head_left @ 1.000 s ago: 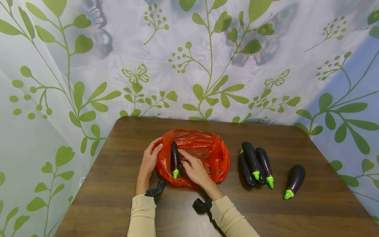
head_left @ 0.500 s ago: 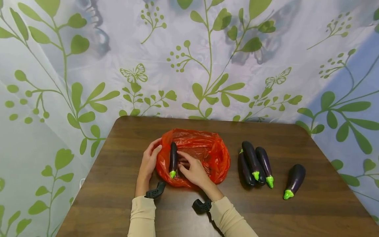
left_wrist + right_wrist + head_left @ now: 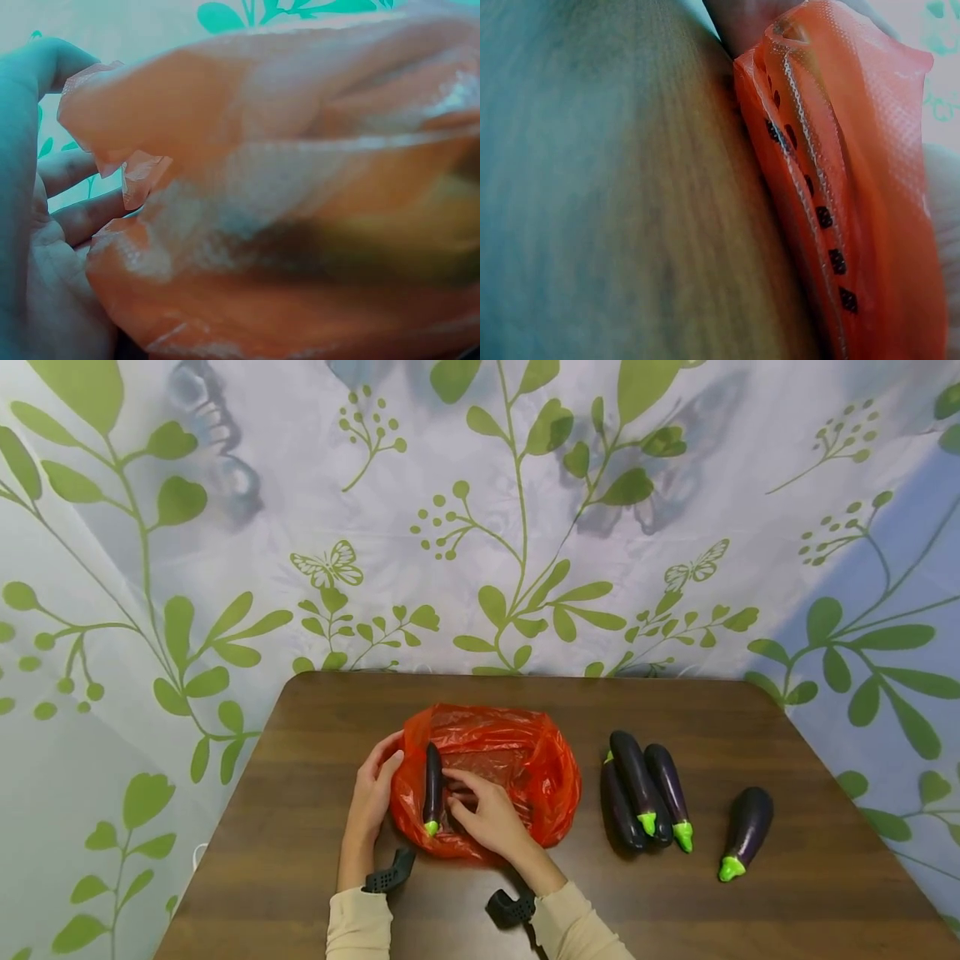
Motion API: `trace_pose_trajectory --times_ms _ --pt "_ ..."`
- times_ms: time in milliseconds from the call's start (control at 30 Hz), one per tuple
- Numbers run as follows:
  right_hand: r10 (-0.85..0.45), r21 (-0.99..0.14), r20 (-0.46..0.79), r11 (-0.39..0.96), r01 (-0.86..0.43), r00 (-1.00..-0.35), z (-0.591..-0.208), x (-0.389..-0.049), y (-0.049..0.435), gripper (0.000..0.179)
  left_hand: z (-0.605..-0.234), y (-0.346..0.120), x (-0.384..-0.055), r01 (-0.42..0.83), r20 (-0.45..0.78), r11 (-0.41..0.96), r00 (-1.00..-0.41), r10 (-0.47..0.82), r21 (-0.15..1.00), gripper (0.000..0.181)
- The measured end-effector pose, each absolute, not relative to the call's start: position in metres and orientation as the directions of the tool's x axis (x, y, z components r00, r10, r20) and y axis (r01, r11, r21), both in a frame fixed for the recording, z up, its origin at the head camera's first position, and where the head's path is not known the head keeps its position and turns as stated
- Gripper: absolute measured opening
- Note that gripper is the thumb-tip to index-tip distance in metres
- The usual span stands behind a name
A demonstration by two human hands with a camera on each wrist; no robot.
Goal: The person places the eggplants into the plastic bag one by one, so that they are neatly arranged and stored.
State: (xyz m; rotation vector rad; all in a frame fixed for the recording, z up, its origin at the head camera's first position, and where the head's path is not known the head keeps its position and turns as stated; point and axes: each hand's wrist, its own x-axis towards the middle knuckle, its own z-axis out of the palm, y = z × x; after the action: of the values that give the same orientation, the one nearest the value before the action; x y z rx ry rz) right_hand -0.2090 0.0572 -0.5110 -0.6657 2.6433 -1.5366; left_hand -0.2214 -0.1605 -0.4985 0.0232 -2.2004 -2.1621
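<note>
An open red plastic bag point(image 3: 555, 785) lies spread on the table, its mouth facing up. Inside, near its left wall, is a dark purple eggplant point(image 3: 433, 789) with a bright green cap toward the person. My left hand point(image 3: 371, 797) rests against the bag's outer left side; in the left wrist view its fingers point(image 3: 67, 171) reach behind the bag's crumpled edge. My right hand point(image 3: 491, 818) is over the near part of the bag, fingers extended, index fingertip right at the eggplant's right side. In the right wrist view the bag point(image 3: 885, 225) covers most of that hand.
Several eggplants point(image 3: 633, 777) lie bunched on the wooden table point(image 3: 300, 743) right of the bag. Farther right lies a single, thicker eggplant point(image 3: 750, 827). A leaf-patterned cloth point(image 3: 480, 527) hangs behind the table's far edge. Each wrist wears a black device point(image 3: 512, 910).
The eggplant in the bag has shifted slightly left, its green end swinging left. My right hand has followed a little; my left hand stays at the bag's side. The head view has tilted slightly.
</note>
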Motion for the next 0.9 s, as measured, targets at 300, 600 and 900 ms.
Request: trace_pose_trajectory --times_ms 300,600,900 --pt "-0.375 -0.826 0.213 0.424 -0.371 -0.902 -0.5134 -0.2101 0.0572 0.048 -0.5001 -0.1609 -0.2213 0.042 0.043 0.009 -0.998 -0.053 0.999 0.042" --pt "-0.378 -0.823 0.234 0.414 -0.389 -0.896 -0.5125 -0.2088 0.0569 0.048 -0.5008 -0.1605 -0.2217 0.073 0.073 -0.003 -0.996 -0.055 0.997 0.041" --pt "-0.376 -0.808 0.239 0.434 -0.398 -0.895 -0.5160 -0.2104 0.0579 0.047 -0.5010 -0.1597 -0.2219 0.062 0.061 -0.012 -0.996 -0.057 0.998 0.041"
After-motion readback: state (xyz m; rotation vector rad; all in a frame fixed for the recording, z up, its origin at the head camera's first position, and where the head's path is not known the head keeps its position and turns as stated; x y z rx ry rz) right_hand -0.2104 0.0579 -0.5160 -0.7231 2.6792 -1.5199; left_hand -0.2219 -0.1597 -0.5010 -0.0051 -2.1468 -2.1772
